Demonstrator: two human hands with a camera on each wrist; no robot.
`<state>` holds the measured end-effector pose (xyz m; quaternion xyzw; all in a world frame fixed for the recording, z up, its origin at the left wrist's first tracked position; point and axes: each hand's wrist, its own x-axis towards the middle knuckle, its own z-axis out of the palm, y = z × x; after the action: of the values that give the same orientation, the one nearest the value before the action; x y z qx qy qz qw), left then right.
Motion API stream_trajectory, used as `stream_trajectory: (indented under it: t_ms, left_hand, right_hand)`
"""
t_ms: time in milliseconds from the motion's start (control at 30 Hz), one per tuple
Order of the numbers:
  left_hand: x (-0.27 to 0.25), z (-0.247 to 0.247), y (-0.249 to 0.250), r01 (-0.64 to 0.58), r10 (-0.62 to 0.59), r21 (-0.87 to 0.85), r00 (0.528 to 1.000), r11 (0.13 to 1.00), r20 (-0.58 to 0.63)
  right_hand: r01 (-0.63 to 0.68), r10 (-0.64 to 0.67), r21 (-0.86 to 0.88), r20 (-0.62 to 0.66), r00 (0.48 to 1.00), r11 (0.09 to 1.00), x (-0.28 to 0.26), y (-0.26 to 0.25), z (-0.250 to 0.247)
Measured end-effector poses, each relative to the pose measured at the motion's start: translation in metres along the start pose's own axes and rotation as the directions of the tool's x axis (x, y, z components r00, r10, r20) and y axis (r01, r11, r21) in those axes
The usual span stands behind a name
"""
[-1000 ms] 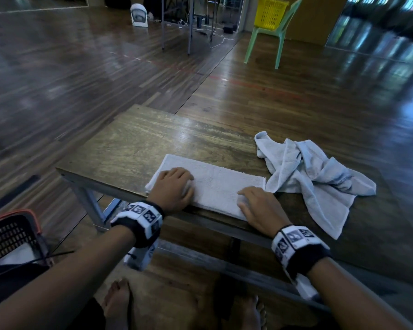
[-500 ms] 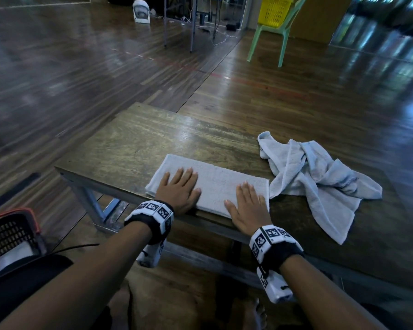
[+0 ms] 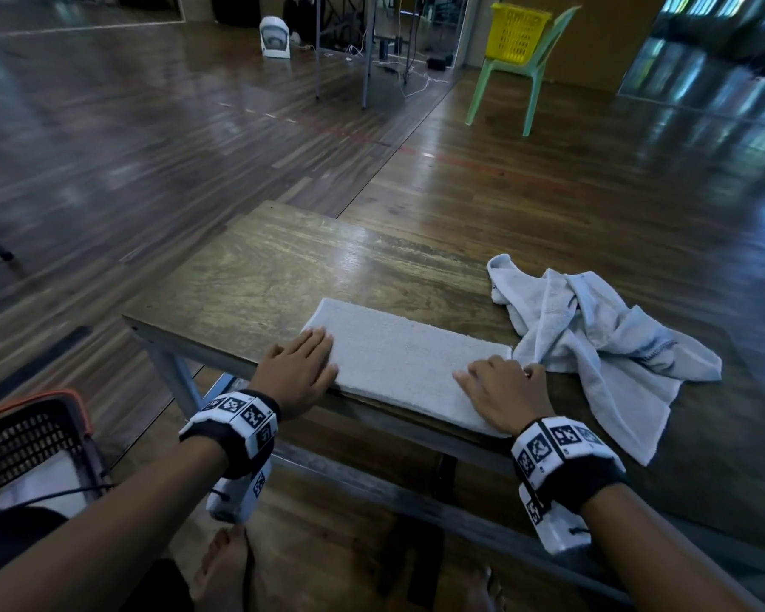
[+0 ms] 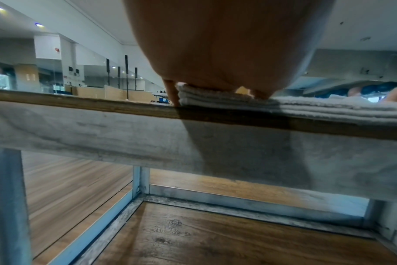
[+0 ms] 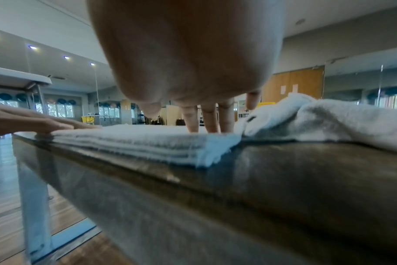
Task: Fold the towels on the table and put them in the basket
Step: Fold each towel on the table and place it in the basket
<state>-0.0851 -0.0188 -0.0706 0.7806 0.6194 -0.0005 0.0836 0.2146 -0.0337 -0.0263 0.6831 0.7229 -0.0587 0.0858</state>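
— towel [image 3: 405,360] folded into a long strip sits at the table's [image 3: 257,276] near edge. left hand [image 3: 299,373] lies flat on its left end, right hand [image 3: 502,393] flat on its right end, fingers fairly straight, gripping nothing.

— risk?

— layers look loosely stacked in the wrist views. lifting one end for the next fold could let them slide apart, or drag the strip off the edge.

— anything else?

— crumpled towel [image 3: 601,342] touches the right end, so it might snag. basket [image 3: 27,439] waits low on the left.

Head overhead; wrists at table-edge [image 4: 125,107] level
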Motion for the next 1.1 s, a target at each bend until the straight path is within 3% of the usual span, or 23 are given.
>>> stream_trajectory:
  t_ms: [100,200,300,433,567,667,933,1100]
  left_hand:
    - [0.0,-0.009,-0.004,0.036,-0.05,-0.102,0.99,0.994,-0.136]
    - [0.001,-0.017,-0.011,0.129,-0.191,-0.245,0.95,0.961,-0.248]
    - [0.0,-0.024,-0.019,0.265,-0.316,-0.317,0.941,0.911,-0.123]
    - [0.001,-0.029,-0.025,0.337,-0.358,-0.284,0.933,0.898,-0.023]
    - [0.001,-0.033,-0.024,0.399,-0.402,-0.353,0.913,0.846,0.066]
    - [0.003,-0.036,-0.023,0.427,-0.411,-0.384,0.903,0.819,0.128]
    - [0.006,-0.033,-0.025,0.406,-0.363,-0.46,0.914,0.79,0.183]
    - [0.01,-0.043,-0.03,0.355,-0.305,-0.5,0.935,0.79,0.181]
  right_hand:
    - [-0.037,0.037,-0.026,0.0,0.999,0.999,0.021,-0.011,-0.016]
    - [-0.008,0.008,-0.016,0.008,1.0,1.0,0.048,-0.034,-0.031]
    - [0.047,-0.046,0.065,-0.016,0.999,0.997,0.074,-0.066,-0.043]
    - [0.109,-0.116,0.159,0.032,0.993,0.981,0.109,-0.108,-0.042]
    - [0.196,-0.233,0.222,0.159,0.959,0.955,0.132,-0.141,-0.04]
    - [0.216,-0.249,0.218,0.139,0.958,0.952,0.143,-0.162,-0.039]
    - [0.228,-0.243,0.198,0.053,0.969,0.953,0.166,-0.183,-0.026]
    - [0.266,-0.274,0.315,-0.019,0.962,0.911,0.161,-0.178,-0.037]
